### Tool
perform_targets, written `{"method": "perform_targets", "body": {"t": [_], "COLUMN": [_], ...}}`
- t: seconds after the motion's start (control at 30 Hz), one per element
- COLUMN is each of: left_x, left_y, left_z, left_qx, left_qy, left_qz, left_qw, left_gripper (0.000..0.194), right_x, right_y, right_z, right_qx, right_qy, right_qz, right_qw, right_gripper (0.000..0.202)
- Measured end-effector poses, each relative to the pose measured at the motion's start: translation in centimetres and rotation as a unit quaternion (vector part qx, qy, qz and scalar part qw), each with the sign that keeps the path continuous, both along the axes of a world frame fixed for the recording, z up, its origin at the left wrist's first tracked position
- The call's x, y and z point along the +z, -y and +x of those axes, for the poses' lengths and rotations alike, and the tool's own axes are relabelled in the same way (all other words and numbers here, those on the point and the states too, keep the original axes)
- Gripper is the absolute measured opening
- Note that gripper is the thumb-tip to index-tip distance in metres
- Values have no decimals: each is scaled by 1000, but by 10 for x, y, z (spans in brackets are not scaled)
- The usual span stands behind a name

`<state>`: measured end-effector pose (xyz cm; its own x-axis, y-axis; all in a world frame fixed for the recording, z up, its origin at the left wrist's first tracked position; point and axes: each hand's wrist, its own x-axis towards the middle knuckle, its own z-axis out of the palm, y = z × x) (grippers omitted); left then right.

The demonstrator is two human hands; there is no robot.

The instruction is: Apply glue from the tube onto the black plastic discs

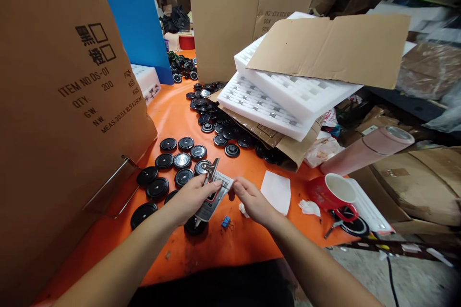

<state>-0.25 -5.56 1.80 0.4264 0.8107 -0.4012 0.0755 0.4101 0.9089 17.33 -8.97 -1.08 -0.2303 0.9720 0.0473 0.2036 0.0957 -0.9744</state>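
My left hand (190,197) is closed around a grey glue tube (208,208), its nozzle pointing down towards the table and its flat, barcoded end up. A metal bulldog clip (212,169) sits by the flat end, beside my left fingers; whether it grips the tube I cannot tell. The thumb and fingers of my right hand (253,200) pinch the right corner of that flat end. Under the nozzle lies a black disc (196,227). More round black discs (164,160) are spread on the orange table to the left. A small blue binder clip (225,222) lies just below the tube.
A large cardboard box (90,153) stands on the left, with a bent wire stand (118,192) beside it. White foam trays (266,105) lean over heaped black parts (219,129). At right are a red mug (320,192), a pink flask (363,151) and white paper (275,192).
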Motion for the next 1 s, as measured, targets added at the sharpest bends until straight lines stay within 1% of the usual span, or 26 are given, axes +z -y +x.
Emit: {"method": "perform_targets", "body": {"t": [0.07, 0.1, 0.17, 0.2, 0.23, 0.27, 0.3, 0.33, 0.37, 0.43, 0.47, 0.5, 0.57, 0.63, 0.73, 0.83, 0.93, 1.0], "left_x": [2, 3, 3, 3, 3, 3, 2, 2, 1, -2, -3, -5, -8, -9, -7, -6, -6, -6], "left_y": [-1, -2, -3, -3, -3, -2, -1, 0, 0, 2, 3, 3, 4, 4, 3, 2, 2, 2], "left_z": [-4, -6, -10, -12, -13, -14, -15, -16, -16, -16, -16, -15, -13, -11, -10, -10, -11, -11], "left_qx": [13, 19, 25, 22, 15, 3, -12, -27, -44, -77, -90, -99, -100, -89, -83, -87, -80, -72], "left_qy": [-18, -25, -29, -28, -25, -21, -19, -19, -19, -16, -12, -9, -1, 4, -8, -12, -10, -8], "left_qz": [-1, -3, 1, 2, 0, -5, -12, -19, -25, -35, -42, -48, -47, -26, 4, 11, 4, -3], "left_qw": [1000, 1000, 999, 999, 1000, 1000, 1000, 999, 999, 996, 995, 994, 994, 996, 996, 996, 997, 997], "left_gripper": [29, 30, 32, 33, 33, 33, 32, 31, 30, 30, 31, 33, 34, 35, 35, 35, 37, 38], "right_x": [-4, -8, -18, -24, -28, -32, -34, -34, -32, -24, -19, -14, -8, -7, -12, -17, -17, -17], "right_y": [11, 17, 26, 29, 31, 31, 30, 28, 25, 18, 15, 12, 8, 7, 9, 12, 13, 12], "right_z": [10, 14, 20, 22, 22, 21, 19, 17, 14, 7, 4, 0, -5, -10, -12, -12, -12, -12], "right_qx": [53, 89, 153, 171, 174, 168, 151, 123, 85, -4, -40, -65, -81, -77, -71, -56, -34, -42], "right_qy": [95, 158, 273, 310, 332, 340, 335, 316, 281, 173, 109, 47, -48, -91, -84, -81, -84, -74], "right_qz": [36, 68, 141, 172, 193, 201, 195, 174, 137, 25, -34, -84, -146, -159, -133, -115, -101, -89], "right_qw": [993, 981, 939, 919, 907, 903, 909, 924, 946, 985, 993, 993, 985, 980, 985, 988, 991, 992], "right_gripper": [35, 30, 17, 16, 16, 15, 15, 15, 16, 22, 24, 25, 26, 30, 40, 49, 48, 44]}}
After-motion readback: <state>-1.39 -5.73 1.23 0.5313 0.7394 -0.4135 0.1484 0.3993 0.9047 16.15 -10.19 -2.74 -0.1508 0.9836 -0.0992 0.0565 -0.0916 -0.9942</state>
